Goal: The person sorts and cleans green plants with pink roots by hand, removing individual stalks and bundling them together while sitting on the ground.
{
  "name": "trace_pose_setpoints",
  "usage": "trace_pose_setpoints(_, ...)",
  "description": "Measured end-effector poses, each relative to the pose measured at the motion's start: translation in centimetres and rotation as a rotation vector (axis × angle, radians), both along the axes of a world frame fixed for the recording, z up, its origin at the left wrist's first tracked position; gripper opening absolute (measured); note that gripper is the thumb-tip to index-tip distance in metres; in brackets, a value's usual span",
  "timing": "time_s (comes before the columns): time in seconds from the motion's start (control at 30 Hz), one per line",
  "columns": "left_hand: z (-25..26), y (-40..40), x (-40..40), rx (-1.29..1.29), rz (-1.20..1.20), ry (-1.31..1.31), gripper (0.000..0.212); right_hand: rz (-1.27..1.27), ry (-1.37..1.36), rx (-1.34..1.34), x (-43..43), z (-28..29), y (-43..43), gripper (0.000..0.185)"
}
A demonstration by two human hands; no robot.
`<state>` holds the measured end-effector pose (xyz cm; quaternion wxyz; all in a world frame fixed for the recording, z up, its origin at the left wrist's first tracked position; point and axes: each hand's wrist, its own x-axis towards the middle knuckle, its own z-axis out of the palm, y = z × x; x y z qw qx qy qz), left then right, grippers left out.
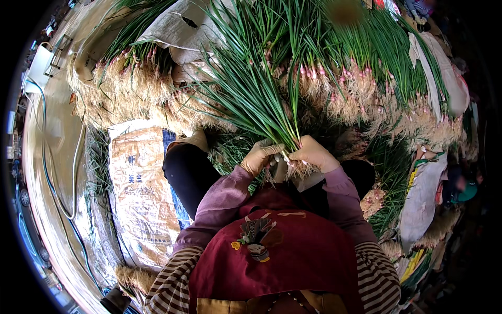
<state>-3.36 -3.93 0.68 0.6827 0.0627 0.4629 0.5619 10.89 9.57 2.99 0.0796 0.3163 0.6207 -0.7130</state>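
Observation:
A bunch of green plants [261,104] with long leaves, pale pink bulbs and stringy roots, like young garlic or scallions, stands between my gloved hands above my lap. My right hand [315,154] is closed around the lower stems on the right side, just above the roots [300,169]. At the left side of the same stems is my left hand [261,156], its fingers bent and touching the bulb ends; whether it grips them is hard to see. Both hands wear light, thin gloves. The leaves fan up and to the left, over the piled bunches.
Piled bunches with pink bulbs [353,84] lie ahead, more at the left [135,70] under a woven cloth [188,29]. A printed woven sack [143,192] lies left of my knee, loose leaves [392,192] at right. Hoses [49,172] cross the floor. People are at the far right.

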Motion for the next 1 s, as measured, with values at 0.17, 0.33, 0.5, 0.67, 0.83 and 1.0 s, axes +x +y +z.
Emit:
trace_pose_setpoints(0.17,-0.1,0.4,0.8,-0.018,0.035,0.199,0.013,-0.083,-0.132,0.135,-0.5,1.6,-1.3,0.012)
trace_pose_setpoints(0.33,-0.9,1.3,0.6,-0.005,0.237,0.152,0.012,-0.346,0.077,-0.014,5.7,6.1,1.8,0.009)
trace_pose_setpoints(0.5,-3.6,1.2,-0.2,-0.046,0.468,0.083,0.016,-0.585,0.114,0.065,14.5,11.2,2.9,0.015)
trace_pose_setpoints(0.67,-4.6,1.6,-0.8,-0.071,0.559,0.189,0.016,-0.962,0.044,0.303,25.6,14.2,1.1,0.027)
trace_pose_setpoints(0.83,-4.3,1.6,-1.0,-0.069,0.444,0.302,0.022,-1.282,0.108,0.515,32.3,16.8,-2.0,0.028)
trace_pose_setpoints(1.0,-5.9,1.7,-1.4,0.053,0.418,0.111,0.028,-1.574,0.102,0.535,37.6,10.9,-1.6,0.02)
